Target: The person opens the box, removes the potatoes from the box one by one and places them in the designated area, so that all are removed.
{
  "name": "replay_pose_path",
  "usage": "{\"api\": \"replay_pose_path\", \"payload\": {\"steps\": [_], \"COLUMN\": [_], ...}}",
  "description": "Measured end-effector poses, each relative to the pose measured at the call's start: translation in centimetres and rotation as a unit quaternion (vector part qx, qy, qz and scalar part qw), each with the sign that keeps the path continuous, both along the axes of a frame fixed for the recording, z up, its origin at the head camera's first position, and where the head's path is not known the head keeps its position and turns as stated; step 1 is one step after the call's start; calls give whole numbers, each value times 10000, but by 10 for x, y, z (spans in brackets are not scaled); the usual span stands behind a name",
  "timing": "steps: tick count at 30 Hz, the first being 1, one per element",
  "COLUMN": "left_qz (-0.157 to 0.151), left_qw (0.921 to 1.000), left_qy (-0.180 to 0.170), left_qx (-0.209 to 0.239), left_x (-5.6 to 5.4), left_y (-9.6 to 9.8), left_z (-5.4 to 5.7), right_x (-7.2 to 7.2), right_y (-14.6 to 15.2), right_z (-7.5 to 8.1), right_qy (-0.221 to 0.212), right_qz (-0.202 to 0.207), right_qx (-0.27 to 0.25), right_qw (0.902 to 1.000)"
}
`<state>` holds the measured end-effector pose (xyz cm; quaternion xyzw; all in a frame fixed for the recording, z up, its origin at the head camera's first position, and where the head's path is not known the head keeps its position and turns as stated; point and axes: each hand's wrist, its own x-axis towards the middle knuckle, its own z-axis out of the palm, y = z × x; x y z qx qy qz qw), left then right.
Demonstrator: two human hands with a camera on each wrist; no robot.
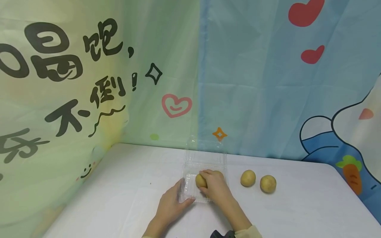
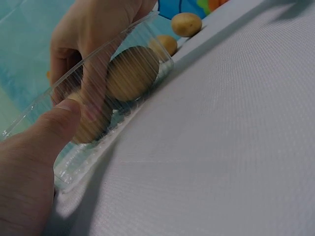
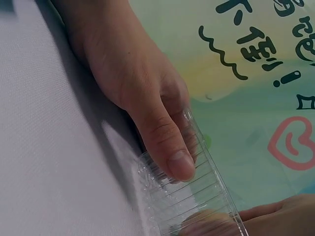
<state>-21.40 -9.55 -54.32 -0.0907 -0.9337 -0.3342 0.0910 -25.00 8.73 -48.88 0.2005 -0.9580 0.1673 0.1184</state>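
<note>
A clear plastic clamshell box (image 1: 190, 195) lies on the white table with its lid (image 1: 205, 155) raised at the back. My left hand (image 1: 171, 205) grips the box's near left corner; in the right wrist view its thumb (image 3: 170, 147) lies against the ribbed wall. Reaching inside, my right hand (image 1: 217, 186) holds a potato (image 1: 200, 181) near the left side. Another potato (image 2: 133, 73) sits in the box beside it, seen through the wall in the left wrist view. The right hand hides part of the box's contents in the head view.
Two more potatoes stand on the table right of the box, a nearer one (image 1: 248, 178) and a farther one (image 1: 268, 184). A printed cloth backdrop (image 1: 253, 99) hangs behind the table (image 1: 312, 205) and along its left. A dark object (image 1: 221, 234) shows by the right sleeve.
</note>
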Motion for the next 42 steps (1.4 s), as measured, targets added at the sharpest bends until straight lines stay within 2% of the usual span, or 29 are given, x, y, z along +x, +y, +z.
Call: {"api": "replay_pose_path", "payload": {"steps": [9,20,32,42], "left_qz": [-34,-60,-64,-19], "left_qw": [9999,10000,9999,10000], "left_qy": [-112,-47,-108,-7], "left_qx": [42,46,82,68], "left_x": [-1,0,1,2], "left_y": [0,0,0,0], "left_z": [1,3,4,4], "right_x": [0,1,-1,-1], "right_y": [0,-1,0,1], "right_z": [0,-2,-3,-4], "right_qy": [-383,-274,-342,-698], "right_qz": [214,103,521,226], "right_qx": [-123,-192,-320,-640], "right_qw": [9990,9994,9975,9952]}}
